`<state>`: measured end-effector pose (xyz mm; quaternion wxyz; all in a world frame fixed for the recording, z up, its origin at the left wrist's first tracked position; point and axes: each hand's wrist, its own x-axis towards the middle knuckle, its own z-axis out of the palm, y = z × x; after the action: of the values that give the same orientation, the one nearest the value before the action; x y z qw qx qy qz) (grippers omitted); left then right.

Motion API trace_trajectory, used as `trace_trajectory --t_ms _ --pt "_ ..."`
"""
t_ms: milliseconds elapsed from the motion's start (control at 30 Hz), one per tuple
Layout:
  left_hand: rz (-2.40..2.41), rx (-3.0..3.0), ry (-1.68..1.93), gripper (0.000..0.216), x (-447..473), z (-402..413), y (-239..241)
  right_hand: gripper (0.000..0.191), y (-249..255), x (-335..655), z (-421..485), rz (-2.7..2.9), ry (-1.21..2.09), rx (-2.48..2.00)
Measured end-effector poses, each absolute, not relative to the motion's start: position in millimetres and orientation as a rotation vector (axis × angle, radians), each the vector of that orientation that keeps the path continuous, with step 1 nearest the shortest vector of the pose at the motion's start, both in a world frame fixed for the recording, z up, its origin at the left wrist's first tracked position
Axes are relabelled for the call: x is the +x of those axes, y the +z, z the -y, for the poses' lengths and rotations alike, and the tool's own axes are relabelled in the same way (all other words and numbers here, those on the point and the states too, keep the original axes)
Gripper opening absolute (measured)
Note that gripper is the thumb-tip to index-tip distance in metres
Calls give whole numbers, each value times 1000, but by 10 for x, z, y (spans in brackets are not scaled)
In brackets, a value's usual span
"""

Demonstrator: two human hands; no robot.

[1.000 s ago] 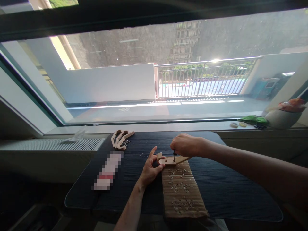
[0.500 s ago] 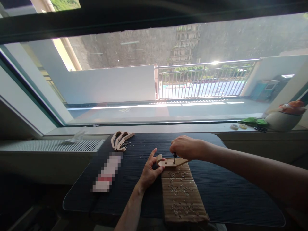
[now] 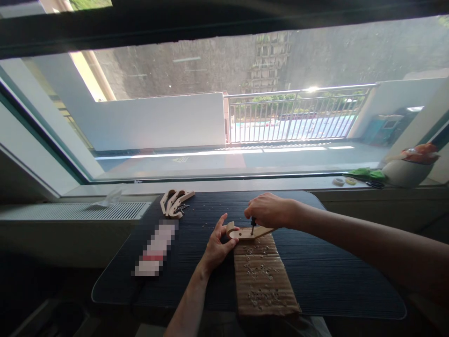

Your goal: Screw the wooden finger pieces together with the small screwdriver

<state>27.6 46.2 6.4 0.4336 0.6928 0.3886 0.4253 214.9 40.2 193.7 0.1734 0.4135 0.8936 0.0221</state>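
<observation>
A pale wooden hook (image 3: pixel 261 232) lies across the far end of a corrugated cardboard piece (image 3: pixel 263 285) that is dotted with small holes. My left hand (image 3: pixel 216 244) pinches the hook's curled end between thumb and fingers, with the index finger raised. My right hand (image 3: pixel 268 209) is closed around the dark handle of a screwdriver (image 3: pixel 253 226). The screwdriver stands nearly upright, its tip down at one of the hook's holes. Another hole shows uncovered nearer the curl. The fist hides most of the handle.
Several similar wooden hooks (image 3: pixel 175 205) and loose screws (image 3: pixel 183 208) lie at the dark table's (image 3: pixel 329 267) back left. A blurred-out pinkish item (image 3: pixel 156 250) sits below them. On the windowsill are tape rolls (image 3: pixel 338 182), a green cloth (image 3: pixel 366 174) and a white pot (image 3: pixel 407 171).
The whole view has shifted slightly. Both hands keep their hold, the screwdriver stays at the same hole, and the hook has not visibly moved on the cardboard.
</observation>
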Motion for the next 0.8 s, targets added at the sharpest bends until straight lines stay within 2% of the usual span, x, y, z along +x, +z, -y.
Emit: trace_trajectory --t_ms 167,600,800 --pt "-970 1742 1039 31 271 -465 68 22 1867 2150 -432 -2564 47 1069" --pt "-988 1703 1063 30 300 -432 123 21 1898 2138 -412 -2466 51 1226" --pt "-972 1715 1018 32 309 -468 70 25 1884 2155 -403 -2527 32 1126"
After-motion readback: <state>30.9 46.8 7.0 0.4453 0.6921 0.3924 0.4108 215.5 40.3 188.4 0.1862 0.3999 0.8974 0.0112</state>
